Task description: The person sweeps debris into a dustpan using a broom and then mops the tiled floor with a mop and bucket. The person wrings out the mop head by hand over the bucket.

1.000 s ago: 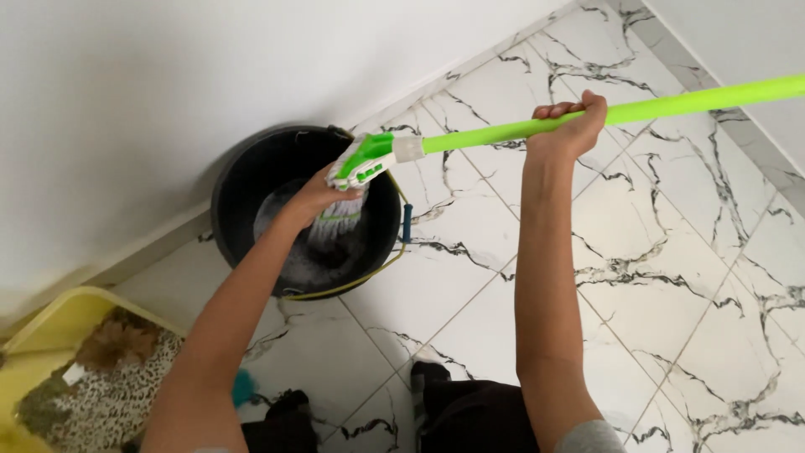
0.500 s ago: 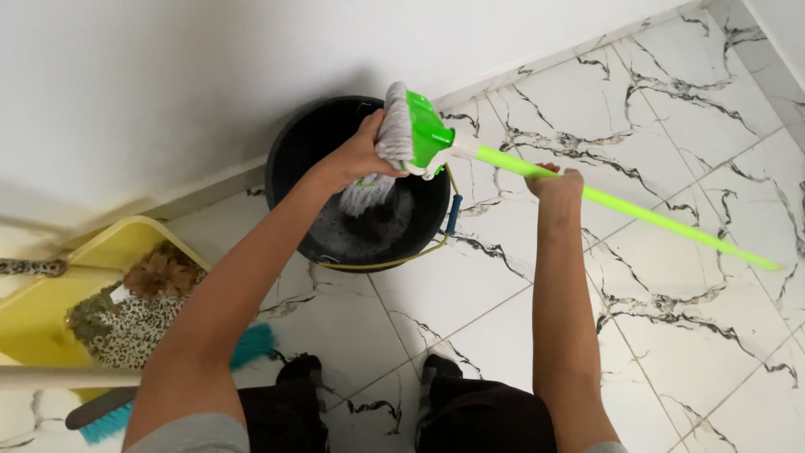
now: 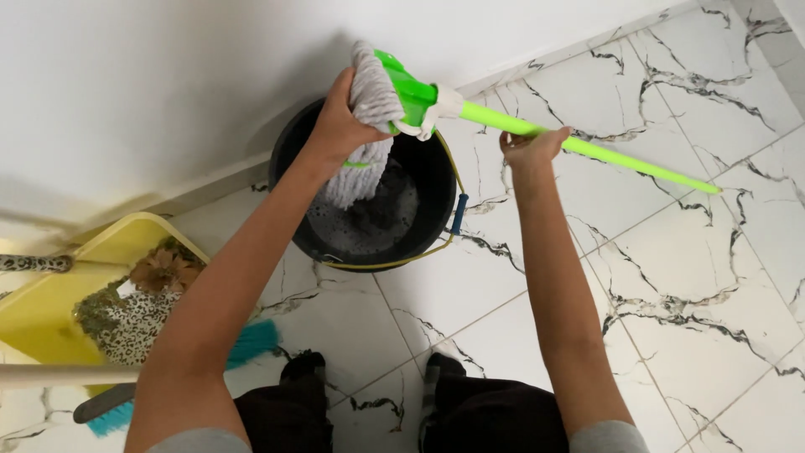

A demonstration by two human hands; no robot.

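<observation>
White marble-patterned floor tiles with dark veins meet a plain white wall. The left hand has its fingers closed around the grey string mop head, squeezing it just above the round black plastic bucket of sudsy water. The right hand wraps the bright green mop pole, which runs outward past its fingers. The wet strands look soft, heavy and slippery; the rigid pole likely gives the surer grip.
</observation>
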